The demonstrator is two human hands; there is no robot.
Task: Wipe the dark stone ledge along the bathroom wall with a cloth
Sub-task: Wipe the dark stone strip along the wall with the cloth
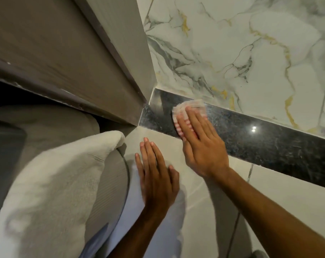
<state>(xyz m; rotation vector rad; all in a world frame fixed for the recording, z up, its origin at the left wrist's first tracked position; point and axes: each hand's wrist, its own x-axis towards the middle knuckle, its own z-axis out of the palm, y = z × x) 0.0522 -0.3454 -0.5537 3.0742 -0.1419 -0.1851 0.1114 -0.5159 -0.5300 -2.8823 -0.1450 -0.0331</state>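
The dark stone ledge (260,144) runs as a long, narrow band under the marbled wall (232,53), its long axis stretching from the corner by the grey door frame (109,71) away toward the right. The pink-and-white striped cloth (187,108) lies on the ledge near that corner end, pressed flat beneath the right hand (200,144). That grip is a flat-palmed press, fingers extended and together over the cloth, not curled around it; the cloth shows past the fingertips and along the hand's left edge.

From the grip, only a short piece of ledge remains to its left, up to the corner, while by far the longer run lies to its right, where the stone looks dusty and smeared. Judging from this, the coming stroke turns on sliding along that axis, keeping the cloth between wall and front edge.

The left hand (156,175) lies below and to the left of the grip, open and empty, spread flat on the pale tile (213,211) under the ledge, seemingly as a brace. The right hand is plainly the nearer one. A white towel (51,183) sits well to the left.
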